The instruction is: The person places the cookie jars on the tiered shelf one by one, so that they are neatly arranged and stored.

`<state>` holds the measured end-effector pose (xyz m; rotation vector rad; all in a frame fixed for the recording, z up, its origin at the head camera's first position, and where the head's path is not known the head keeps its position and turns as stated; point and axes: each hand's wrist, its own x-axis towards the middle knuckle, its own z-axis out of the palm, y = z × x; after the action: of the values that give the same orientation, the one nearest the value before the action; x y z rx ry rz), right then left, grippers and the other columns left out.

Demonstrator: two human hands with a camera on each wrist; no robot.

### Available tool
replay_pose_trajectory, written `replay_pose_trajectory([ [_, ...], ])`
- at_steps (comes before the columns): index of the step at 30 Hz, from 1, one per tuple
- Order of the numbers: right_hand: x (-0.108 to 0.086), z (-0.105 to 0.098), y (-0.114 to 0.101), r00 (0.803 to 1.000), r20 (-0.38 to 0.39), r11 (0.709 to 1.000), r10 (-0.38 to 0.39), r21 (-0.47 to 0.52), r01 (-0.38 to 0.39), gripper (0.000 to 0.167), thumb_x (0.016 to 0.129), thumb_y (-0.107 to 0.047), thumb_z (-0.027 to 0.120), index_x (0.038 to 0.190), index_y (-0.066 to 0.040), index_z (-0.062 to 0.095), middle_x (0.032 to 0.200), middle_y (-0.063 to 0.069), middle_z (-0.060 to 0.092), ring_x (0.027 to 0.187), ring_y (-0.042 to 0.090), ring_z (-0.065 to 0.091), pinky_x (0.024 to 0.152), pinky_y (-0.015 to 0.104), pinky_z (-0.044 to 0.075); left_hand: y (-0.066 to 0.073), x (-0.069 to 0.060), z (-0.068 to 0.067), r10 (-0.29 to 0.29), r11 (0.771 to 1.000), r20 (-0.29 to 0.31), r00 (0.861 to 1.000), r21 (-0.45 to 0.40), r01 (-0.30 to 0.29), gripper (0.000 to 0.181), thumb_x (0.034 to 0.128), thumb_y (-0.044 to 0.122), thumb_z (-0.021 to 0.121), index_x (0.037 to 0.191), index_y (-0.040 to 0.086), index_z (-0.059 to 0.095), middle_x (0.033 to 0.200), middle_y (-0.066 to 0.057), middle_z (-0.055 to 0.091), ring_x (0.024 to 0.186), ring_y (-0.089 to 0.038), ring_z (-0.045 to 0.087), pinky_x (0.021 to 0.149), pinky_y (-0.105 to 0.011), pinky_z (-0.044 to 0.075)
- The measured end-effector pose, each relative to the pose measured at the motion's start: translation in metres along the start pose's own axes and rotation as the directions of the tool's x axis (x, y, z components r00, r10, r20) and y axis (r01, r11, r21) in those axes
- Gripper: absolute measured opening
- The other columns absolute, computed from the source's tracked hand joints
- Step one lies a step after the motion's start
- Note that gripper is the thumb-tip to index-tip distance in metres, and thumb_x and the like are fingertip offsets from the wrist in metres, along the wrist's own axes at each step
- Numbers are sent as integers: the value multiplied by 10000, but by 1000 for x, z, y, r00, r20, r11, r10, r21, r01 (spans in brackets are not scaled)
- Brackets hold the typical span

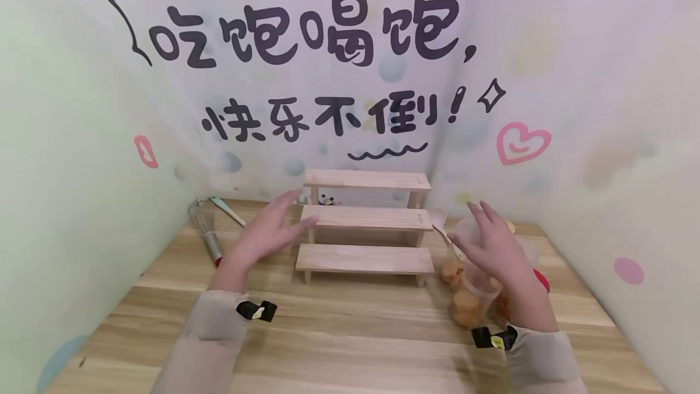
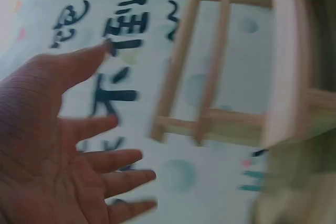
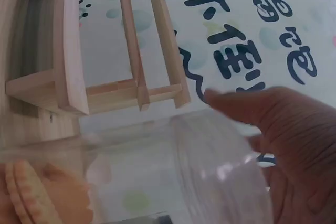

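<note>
A three-tier pale wooden stand (image 1: pixel 365 259) is on the table between my two hands. My left hand (image 1: pixel 268 233) hovers beside its left end, fingers spread and holding nothing; the left wrist view shows the same open palm (image 2: pixel 58 166) apart from the stand (image 2: pixel 286 66). On the right, my right hand (image 1: pixel 494 248) is raised over a clear plastic container (image 1: pixel 481 284) with its fingers extended. In the right wrist view that container (image 3: pixel 210 166) partly hides the right hand (image 3: pixel 299 145); whether they touch is unclear.
Orange-brown cupcake-like pieces (image 1: pixel 466 309) cluster around the clear container. A whitish spoon (image 1: pixel 439 219) lies behind them, and something red (image 1: pixel 541 280) shows beside the right wrist. A whisk (image 1: pixel 206 233) and a teal-handled tool (image 1: pixel 226 208) lie at the back left. A printed cloth (image 1: pixel 328 78) hangs behind.
</note>
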<state>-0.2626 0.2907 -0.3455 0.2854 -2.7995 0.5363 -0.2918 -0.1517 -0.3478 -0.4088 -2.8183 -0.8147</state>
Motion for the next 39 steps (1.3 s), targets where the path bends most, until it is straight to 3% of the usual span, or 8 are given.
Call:
replay_pose_trajectory([
  [2, 2, 0, 4, 999, 20, 998, 29, 58, -30, 918, 921, -506, 686, 1535, 55, 295, 1534, 362, 283, 1363, 571, 306, 1047, 745, 301, -9, 9, 15, -53, 963, -4, 999, -265, 50, 875, 968, 622, 535, 1612, 124, 213, 1623, -175, 275, 1452, -399, 321, 1151, -598, 288],
  [5, 4, 2, 9, 993, 72, 990, 97, 93, -104, 999, 880, -542, 719, 1518, 90, 282, 1486, 381, 322, 1293, 551, 382, 1000, 715, 384, -22, 19, 44, -153, 837, 27, 988, -529, 144, 837, 1000, 537, 546, 1610, 88, 189, 1610, -182, 305, 1444, -358, 355, 1160, -518, 323],
  [11, 2, 4, 12, 979, 120, 977, 166, 116, -180, 1161, 782, -521, 823, 1525, 110, 192, 1416, 409, 322, 1176, 538, 436, 908, 686, 459, -35, 28, 89, -192, 639, 41, 981, -753, 157, 706, 1053, 381, 524, 1614, 97, 202, 1654, -119, 205, 1503, -262, 239, 1181, -423, 306],
  [20, 2, 7, 14, 980, 90, 976, 180, 111, -189, 1127, 763, -540, 829, 1518, 60, 244, 1393, 383, 351, 1141, 530, 448, 860, 691, 485, -47, 30, 109, -174, 577, -4, 985, -811, 99, 736, 1011, 515, 543, 1618, 255, 217, 1679, 12, 130, 1531, -171, 108, 1232, -387, 169],
  [26, 3, -2, 0, 975, -144, 974, 171, 176, -145, 1083, 776, -480, 847, 1527, 35, 261, 1405, 364, 348, 1158, 520, 438, 880, 697, 462, -49, 28, 117, -236, 496, -11, 972, -862, 110, 729, 970, 542, 602, 1594, 338, 284, 1675, 42, 150, 1530, -177, 123, 1233, -398, 158],
  [31, -8, -28, -27, 891, -435, 963, 126, 271, -4, 1035, 722, -273, 926, 1547, -75, 333, 1391, 267, 425, 1216, 439, 435, 912, 665, 454, -47, 30, 122, -241, 472, -31, 970, -877, 89, 718, 968, 521, 617, 1589, 332, 310, 1678, 1, 160, 1532, -206, 122, 1235, -420, 145],
  [36, -8, -40, -62, 776, -623, 944, 102, 306, 122, 1018, 650, -185, 967, 1518, -260, 442, 1359, 129, 525, 1218, 268, 476, 980, 311, 439, -39, 24, 110, -212, 470, -25, 977, -879, 80, 677, 1016, 430, 582, 1603, 278, 282, 1681, -42, 136, 1534, -223, 105, 1235, -420, 144],
  [39, 3, -38, -88, 778, -616, 910, 120, 382, 161, 995, 669, -210, 963, 1512, -294, 442, 1404, 53, 529, 1230, 227, 492, 997, 312, 435, -36, 19, 103, -213, 481, 5, 977, -870, 109, 658, 1041, 379, 552, 1612, 253, 249, 1682, -59, 111, 1534, -236, 94, 1234, -428, 144],
])
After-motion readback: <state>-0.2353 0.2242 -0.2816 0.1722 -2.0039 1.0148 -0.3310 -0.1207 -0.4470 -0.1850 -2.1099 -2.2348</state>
